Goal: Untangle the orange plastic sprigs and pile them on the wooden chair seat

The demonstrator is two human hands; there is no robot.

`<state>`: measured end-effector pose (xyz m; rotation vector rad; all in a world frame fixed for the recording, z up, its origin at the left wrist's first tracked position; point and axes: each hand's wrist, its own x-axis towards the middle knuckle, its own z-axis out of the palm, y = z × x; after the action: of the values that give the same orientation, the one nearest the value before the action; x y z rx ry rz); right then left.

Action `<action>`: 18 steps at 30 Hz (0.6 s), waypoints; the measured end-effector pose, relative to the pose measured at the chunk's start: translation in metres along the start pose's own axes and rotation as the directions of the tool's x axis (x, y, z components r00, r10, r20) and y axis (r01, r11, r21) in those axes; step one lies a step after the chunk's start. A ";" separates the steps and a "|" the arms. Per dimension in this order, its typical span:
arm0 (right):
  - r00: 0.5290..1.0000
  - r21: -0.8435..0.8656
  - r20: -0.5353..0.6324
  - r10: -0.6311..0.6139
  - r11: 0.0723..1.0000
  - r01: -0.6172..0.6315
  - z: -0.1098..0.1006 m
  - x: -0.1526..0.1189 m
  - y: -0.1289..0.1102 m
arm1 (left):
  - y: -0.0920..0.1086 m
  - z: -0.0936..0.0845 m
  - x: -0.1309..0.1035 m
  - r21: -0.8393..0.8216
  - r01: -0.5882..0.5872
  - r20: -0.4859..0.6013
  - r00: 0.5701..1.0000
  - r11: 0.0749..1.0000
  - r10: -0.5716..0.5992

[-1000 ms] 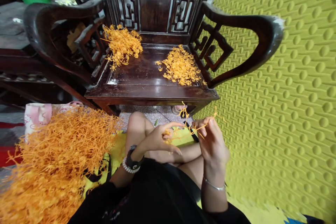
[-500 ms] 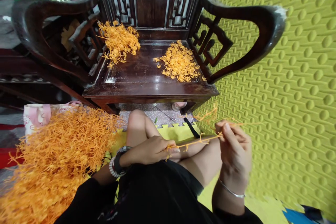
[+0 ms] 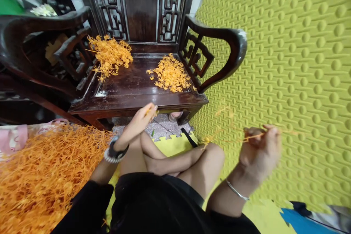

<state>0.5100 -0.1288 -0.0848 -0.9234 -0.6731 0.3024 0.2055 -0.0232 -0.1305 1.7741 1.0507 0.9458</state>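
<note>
My left hand (image 3: 142, 120) is raised in front of the chair seat, its fingers closed around small orange plastic pieces (image 3: 148, 112) that show at the fingertips. Off to the right, my right hand (image 3: 260, 148) pinches thin orange plastic strands (image 3: 227, 139). They stick out on both sides of it and are smeared by motion. On the seat, a pile of small claw-shaped orange pieces (image 3: 172, 74) lies at the right, and a tangled clump of stemmed orange pieces (image 3: 112, 55) at the left. A large heap of orange branched strands (image 3: 55, 175) fills the lower left.
A dark carved wooden chair (image 3: 131, 97) with curved armrests stands ahead. Yellow bumpy foam matting (image 3: 287, 80) covers the right side. A pink and white cloth bag (image 3: 16, 137) rests behind the heap. A black strap (image 3: 189, 137) lies on the floor before the chair.
My left hand has left the strand and moved up and forward toward the seat, carrying small pieces. My right hand has shifted right with the strands. The view has turned slightly.
</note>
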 end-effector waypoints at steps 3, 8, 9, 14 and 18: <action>0.994 0.080 0.050 0.100 0.991 -0.104 0.017 -0.011 0.003 | 0.009 0.015 0.079 0.223 -0.085 0.020 0.996 0.971 0.083; 0.980 0.132 0.049 0.190 0.972 -0.195 0.024 -0.022 -0.008 | 0.014 0.043 0.168 0.433 -0.056 0.050 0.998 0.900 0.037; 0.980 0.133 0.045 0.195 0.971 -0.199 0.023 -0.023 -0.010 | 0.013 0.048 0.177 0.461 -0.053 0.061 0.998 0.886 0.028; 0.978 0.123 0.032 0.207 0.970 -0.209 0.016 -0.024 -0.012 | 0.019 0.062 0.177 0.441 -0.067 -0.079 0.990 0.895 0.113; 0.979 0.131 0.037 0.199 0.971 -0.202 0.023 -0.026 -0.011 | 0.041 0.063 0.115 0.101 -0.265 -0.135 0.951 0.959 0.277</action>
<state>0.4754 -0.1341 -0.0768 -0.8607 -0.5746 0.5332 0.3146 0.0522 -0.0945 1.9764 0.9628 1.2342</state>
